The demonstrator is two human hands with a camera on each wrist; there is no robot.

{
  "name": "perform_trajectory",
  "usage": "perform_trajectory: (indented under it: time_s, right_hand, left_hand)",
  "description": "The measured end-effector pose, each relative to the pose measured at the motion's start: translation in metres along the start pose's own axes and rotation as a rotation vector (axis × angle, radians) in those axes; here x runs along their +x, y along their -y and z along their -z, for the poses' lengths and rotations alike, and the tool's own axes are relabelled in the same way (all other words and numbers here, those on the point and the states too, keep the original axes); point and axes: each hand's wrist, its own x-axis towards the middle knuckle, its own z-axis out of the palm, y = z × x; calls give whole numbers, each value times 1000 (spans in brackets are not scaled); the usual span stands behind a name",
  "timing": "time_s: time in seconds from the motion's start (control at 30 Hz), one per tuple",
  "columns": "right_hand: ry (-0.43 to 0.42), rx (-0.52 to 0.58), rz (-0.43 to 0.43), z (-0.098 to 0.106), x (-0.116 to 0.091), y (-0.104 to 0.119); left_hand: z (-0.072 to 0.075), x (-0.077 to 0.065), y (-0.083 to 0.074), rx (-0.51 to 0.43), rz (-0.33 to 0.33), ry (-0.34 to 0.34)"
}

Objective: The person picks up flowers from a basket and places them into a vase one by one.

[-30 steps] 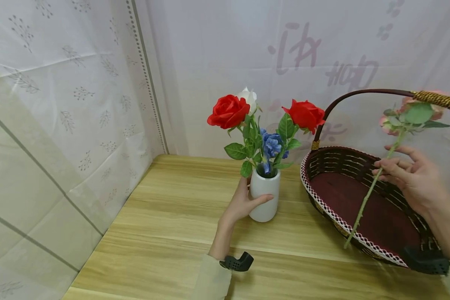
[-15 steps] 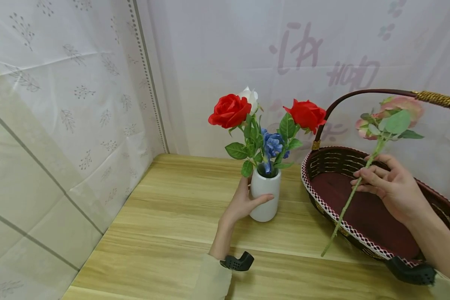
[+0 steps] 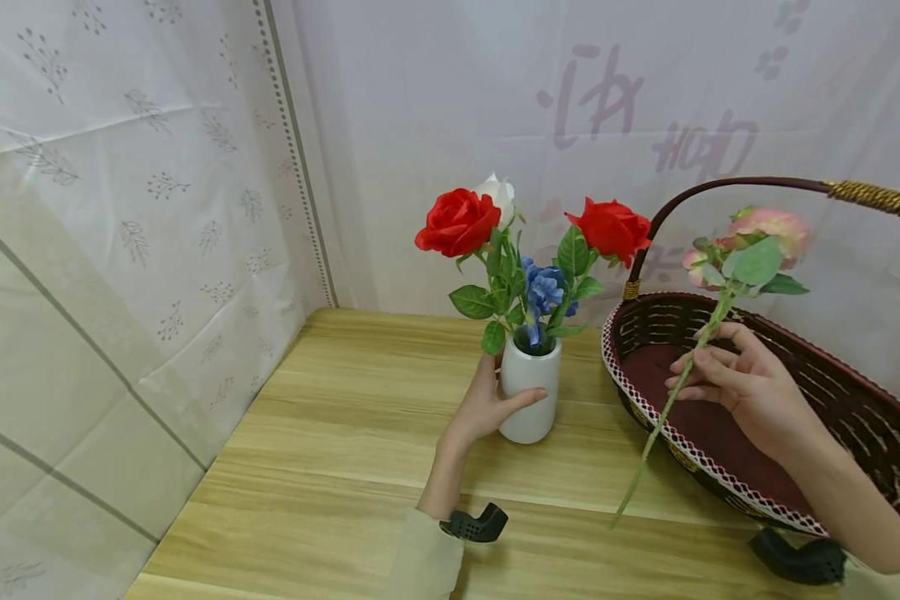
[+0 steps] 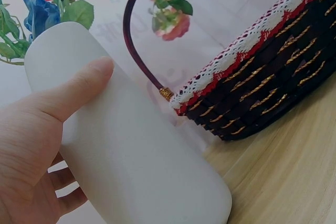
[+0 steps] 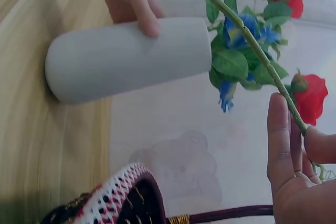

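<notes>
My left hand (image 3: pixel 490 406) grips a white vase (image 3: pixel 528 400) that stands upright on the wooden table, thumb across its front and fingers round its far side. Two red roses (image 3: pixel 459 222), a white rose (image 3: pixel 499 198) and a blue flower (image 3: pixel 545 292) rise out of the vase. In my right hand (image 3: pixel 750 387), a pink flower (image 3: pixel 771 233) is pinched by its long green stem (image 3: pixel 663 417) between thumb and fingers. Its blooms point up and right, and the stem slants down left across the basket's rim, apart from the vase. The right wrist view shows the stem (image 5: pixel 247 34) in front of the vase's flowers.
A dark woven basket (image 3: pixel 896 400) with white lace trim and a tall arched handle (image 3: pixel 750 182) stands on the right, under my right forearm. The wooden table (image 3: pixel 330 417) extends left of the vase. Patterned curtains (image 3: pixel 420 100) hang behind and at the left.
My right hand has moved left over the basket, carrying the pink flower closer to the vase and slightly lower. The left hand and the vase have stayed in place.
</notes>
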Motion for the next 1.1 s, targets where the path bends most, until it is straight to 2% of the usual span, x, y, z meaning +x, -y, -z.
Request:
perform_trajectory:
  time_s: [0.2, 0.47, 0.53, 0.63, 0.77, 1.0, 1.1]
  right_hand:
    - [6, -43, -9, -12, 1, -3]
    - [-46, -65, 11, -27, 1, 1]
    - [-55, -73, 36, -31, 1, 2]
    - [-74, -79, 72, -36, 2, 4]
    - [-73, -36, 117, -41, 4, 5]
    - [-67, 30, 184, -49, 6, 9]
    - [-71, 36, 201, -53, 6, 10]
  left_hand:
    - [0, -1, -1, -1, -8, 4]
    - [-1, 0, -2, 2, -12, -1]
    - [0, 0, -5, 0, -5, 0]
    - [2, -4, -20, -8, -2, 13]
    - [6, -8, -35, -26, -2, 25]
    - [1, -3, -6, -6, -11, 5]
    - [1, -2, -1, 0, -8, 3]
